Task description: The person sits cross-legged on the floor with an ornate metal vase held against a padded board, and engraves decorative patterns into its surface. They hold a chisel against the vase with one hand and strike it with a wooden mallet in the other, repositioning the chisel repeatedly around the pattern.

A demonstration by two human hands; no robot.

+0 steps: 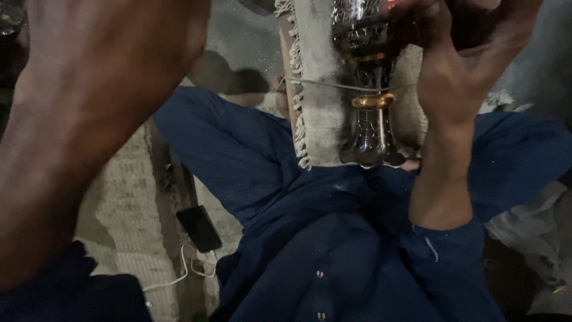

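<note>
Just left of the grip, I am seeing one ornate metal-and-glass vessel (370, 89) standing with its long axis running top to bottom of the view, its rounded dark bulb pointing toward the lap. The right hand (471, 53) is raising its wrist upward, fingers curling and pinching the vessel's upper part. The left hand (89, 107) is looming close and blurred; I cannot tell whether its grip is spread or pressed together. Behind the vessel one fringed cloth (316, 89) is hanging. Far left of the grip, one black phone (199, 228) is lying with one white cable (179, 274).
</note>
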